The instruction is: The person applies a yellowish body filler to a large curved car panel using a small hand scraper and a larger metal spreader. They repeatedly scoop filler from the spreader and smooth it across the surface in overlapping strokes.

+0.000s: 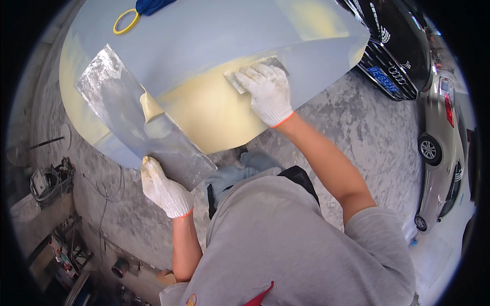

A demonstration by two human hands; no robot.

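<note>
My left hand (162, 186), in a white knit glove, grips the lower edge of a long metal plate (178, 163), which is tilted and carries a cream blob of putty (150, 106) near its middle. My right hand (268, 94), gloved the same way, is closed on a flat metal spreader (235, 80) that lies against a curved grey body panel (204, 28), at the upper border of a broad cream-coloured band (209, 117) of filler. Lighter yellowish patches show elsewhere on the panel.
A yellow tape roll (126, 20) and blue cloth (153, 5) lie on the panel's top. A black car (403, 56) and a beige car (439, 153) stand at the right. Cables and equipment (48, 181) are at the left on the stained grey floor (326, 148).
</note>
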